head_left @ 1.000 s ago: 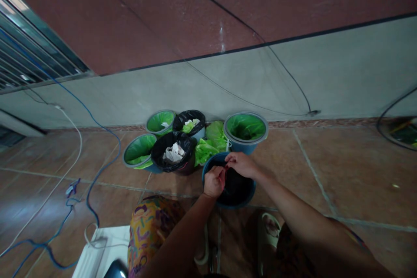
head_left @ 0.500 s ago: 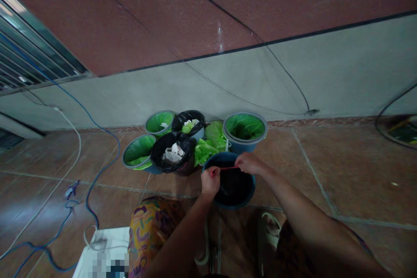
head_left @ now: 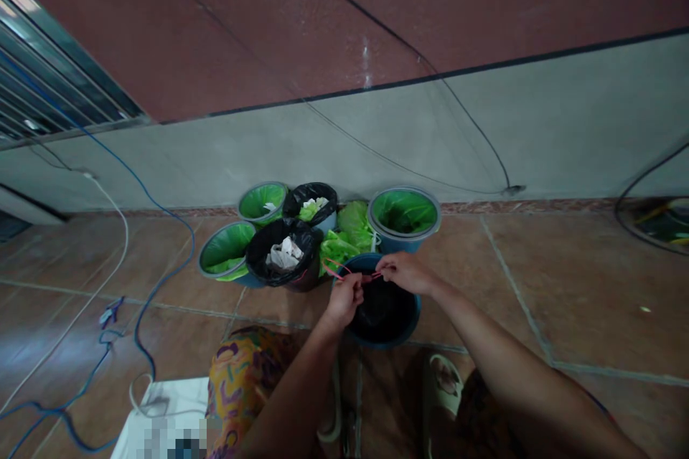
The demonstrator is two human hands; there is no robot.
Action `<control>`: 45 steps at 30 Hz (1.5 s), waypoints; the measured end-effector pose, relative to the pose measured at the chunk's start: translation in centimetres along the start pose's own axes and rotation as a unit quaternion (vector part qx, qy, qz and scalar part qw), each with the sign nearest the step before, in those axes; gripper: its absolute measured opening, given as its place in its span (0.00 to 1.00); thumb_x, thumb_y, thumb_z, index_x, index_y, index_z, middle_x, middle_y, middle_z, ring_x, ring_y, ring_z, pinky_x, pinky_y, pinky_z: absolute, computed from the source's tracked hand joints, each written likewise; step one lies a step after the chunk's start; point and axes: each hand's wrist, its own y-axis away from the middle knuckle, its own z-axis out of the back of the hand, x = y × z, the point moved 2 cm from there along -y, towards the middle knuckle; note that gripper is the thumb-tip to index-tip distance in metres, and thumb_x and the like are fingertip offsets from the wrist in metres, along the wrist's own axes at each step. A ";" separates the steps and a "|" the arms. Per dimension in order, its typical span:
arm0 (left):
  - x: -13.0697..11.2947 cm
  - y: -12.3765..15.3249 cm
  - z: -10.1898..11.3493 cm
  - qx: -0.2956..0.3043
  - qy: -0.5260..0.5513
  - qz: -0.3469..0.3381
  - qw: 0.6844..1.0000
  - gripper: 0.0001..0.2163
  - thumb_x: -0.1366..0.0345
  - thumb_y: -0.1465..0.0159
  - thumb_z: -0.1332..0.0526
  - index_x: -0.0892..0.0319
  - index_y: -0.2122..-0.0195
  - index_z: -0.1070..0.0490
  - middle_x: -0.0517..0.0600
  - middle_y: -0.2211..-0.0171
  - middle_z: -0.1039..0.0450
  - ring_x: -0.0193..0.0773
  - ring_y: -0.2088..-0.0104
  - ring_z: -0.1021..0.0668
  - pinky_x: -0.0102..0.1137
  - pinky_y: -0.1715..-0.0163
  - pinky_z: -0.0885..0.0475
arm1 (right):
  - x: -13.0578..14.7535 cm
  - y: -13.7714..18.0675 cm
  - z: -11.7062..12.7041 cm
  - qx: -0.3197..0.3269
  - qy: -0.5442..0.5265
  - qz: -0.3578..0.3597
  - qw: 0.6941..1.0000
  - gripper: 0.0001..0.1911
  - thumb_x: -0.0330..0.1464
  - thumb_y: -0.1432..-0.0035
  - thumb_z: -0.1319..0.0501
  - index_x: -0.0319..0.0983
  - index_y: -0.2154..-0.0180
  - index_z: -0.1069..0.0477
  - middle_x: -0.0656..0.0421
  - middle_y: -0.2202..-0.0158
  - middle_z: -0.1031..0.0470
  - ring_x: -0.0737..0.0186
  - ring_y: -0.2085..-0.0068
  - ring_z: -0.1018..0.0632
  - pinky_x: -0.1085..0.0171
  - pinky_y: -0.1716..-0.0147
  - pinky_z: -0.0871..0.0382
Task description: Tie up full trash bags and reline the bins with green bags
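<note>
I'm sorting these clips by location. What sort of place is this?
Probably a tiled passage or utility area beside a building wall: brown floor tiles, a plastered wall with loose cables, and lined waste bins gathered at its foot.

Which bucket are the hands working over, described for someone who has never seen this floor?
Find the cluster of buckets against the grey wall. The nearest one to the camera, the blue bucket, sits right under the left hand and right hand, which hold a thin red band over it. Unlike its green-lined neighbours, its inside is dark.
</note>
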 end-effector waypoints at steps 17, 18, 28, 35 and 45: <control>0.4 -0.2 -0.6 0.159 -0.262 -0.153 0.939 0.13 0.56 0.39 0.40 0.61 0.73 0.29 0.44 0.81 0.35 0.29 0.81 0.34 0.26 0.78 0.38 | 0.1 -1.3 -3.8 0.001 -0.192 0.003 0.981 0.23 0.42 0.35 0.47 0.35 0.44 0.35 0.54 0.61 0.22 0.61 0.61 0.22 0.63 0.59 0.30; 0.5 -0.4 -0.5 0.153 -0.258 -0.157 0.941 0.13 0.56 0.38 0.40 0.60 0.74 0.30 0.44 0.82 0.35 0.29 0.81 0.34 0.26 0.79 0.39 | -0.2 -1.3 -4.2 0.019 -0.188 0.004 0.982 0.22 0.42 0.34 0.49 0.35 0.48 0.33 0.53 0.61 0.22 0.61 0.61 0.22 0.63 0.59 0.30; 0.7 -0.4 0.5 0.032 -0.069 -0.047 0.996 0.16 0.57 0.49 0.32 0.61 0.65 0.31 0.48 0.74 0.24 0.30 0.79 0.25 0.25 0.77 0.32 | 0.5 -0.2 -2.4 0.029 0.028 -0.004 0.999 0.14 0.30 0.41 0.46 0.38 0.72 0.23 0.58 0.72 0.22 0.65 0.70 0.26 0.67 0.70 0.40; 0.5 -0.5 1.1 0.005 -0.029 -0.046 0.999 0.12 0.64 0.56 0.26 0.62 0.72 0.24 0.50 0.73 0.22 0.34 0.72 0.23 0.29 0.69 0.28 | 0.7 0.4 -0.7 0.104 0.070 -0.036 0.991 0.11 0.30 0.45 0.42 0.40 0.72 0.21 0.59 0.76 0.22 0.65 0.74 0.27 0.67 0.74 0.42; -0.6 -1.0 0.2 0.035 -0.371 -0.277 0.886 0.11 0.79 0.47 0.43 0.58 0.70 0.24 0.47 0.71 0.23 0.35 0.68 0.23 0.31 0.62 0.28 | -0.7 -1.1 -4.1 0.020 0.012 0.022 0.999 0.17 0.24 0.42 0.47 0.37 0.57 0.23 0.53 0.57 0.20 0.60 0.57 0.23 0.65 0.56 0.34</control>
